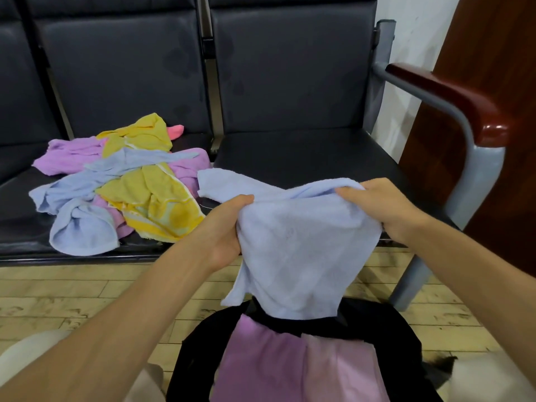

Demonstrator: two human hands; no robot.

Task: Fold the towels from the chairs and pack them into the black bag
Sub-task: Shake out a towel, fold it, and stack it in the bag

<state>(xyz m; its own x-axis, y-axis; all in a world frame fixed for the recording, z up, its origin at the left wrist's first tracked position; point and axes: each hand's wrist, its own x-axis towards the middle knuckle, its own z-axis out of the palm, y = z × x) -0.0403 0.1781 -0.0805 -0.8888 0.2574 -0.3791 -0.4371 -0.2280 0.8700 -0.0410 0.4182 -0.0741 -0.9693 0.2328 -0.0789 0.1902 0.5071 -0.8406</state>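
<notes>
Pale blue terry cloth, a soft towel (304,250), hangs between my hands above the open black fabric bag (385,329) on the wooden floor. My left hand (226,227) bunches one upper edge in curled fingers; my right hand (377,204) pinches the other edge. Inside the bag lie a folded lilac towel (261,364) and a folded pale pink towel (345,369), side by side. On the dark padded chair seat (304,158) to my left sits a heap of crumpled yellow, blue and purple towels (124,184).
</notes>
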